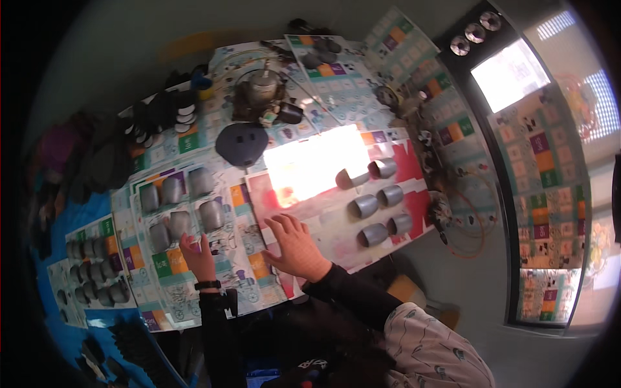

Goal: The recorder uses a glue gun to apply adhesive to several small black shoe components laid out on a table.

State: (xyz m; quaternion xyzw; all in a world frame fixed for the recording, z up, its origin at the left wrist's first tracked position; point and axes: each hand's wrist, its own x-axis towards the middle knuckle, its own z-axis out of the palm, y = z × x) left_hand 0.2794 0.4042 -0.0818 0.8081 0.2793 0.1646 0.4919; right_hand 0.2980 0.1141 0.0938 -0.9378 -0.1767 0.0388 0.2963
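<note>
My left hand (198,257) reaches over a patterned sheet, thumb and fingers apart. Its fingertips are at the lower edge of a grey curved cap (179,224); whether they touch it I cannot tell. That cap is one of several alike, including another cap (211,215), laid in two rows. Over the left edge of a pink-and-white stained board (310,236), my right hand (299,251) hovers or rests with spread fingers and nothing in it. On that board's right side lie several grey caps (367,206) in pairs.
Farther left, darker caps (97,271) sit in rows on another sheet. Behind the board are a dark flat pad (241,143) and a metal device (262,87). Bright light falls on the board's far part. Tools and hoses (440,210) line its right edge.
</note>
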